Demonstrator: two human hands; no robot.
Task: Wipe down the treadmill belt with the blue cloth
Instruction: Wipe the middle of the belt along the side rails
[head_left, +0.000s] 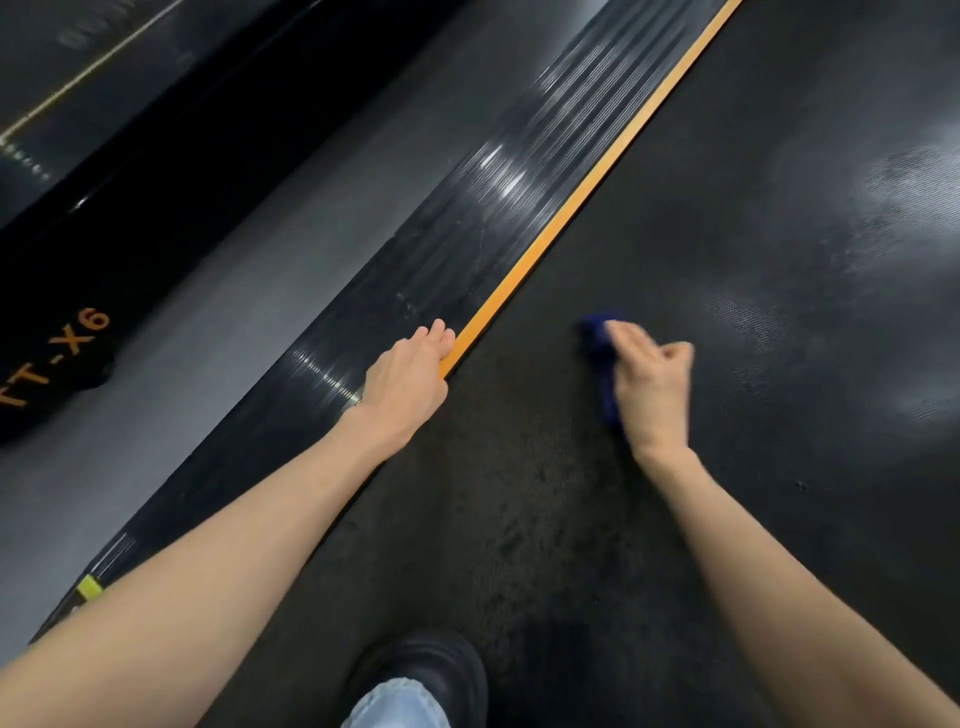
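The black textured treadmill belt (727, 218) fills the right and middle of the view. My right hand (652, 387) presses a bunched blue cloth (600, 345) onto the belt; most of the cloth is hidden under the palm and the hand is motion-blurred. My left hand (408, 371) rests flat on the ribbed black side rail (467, 228), fingertips at the orange strip (587, 192) along the belt's left edge. It holds nothing.
A black shoe (431, 670) and pale trouser cuff stand on the belt at the bottom. Grey floor (218, 332) runs left of the rail. A neighbouring black machine with orange lettering (57, 358) lies at far left.
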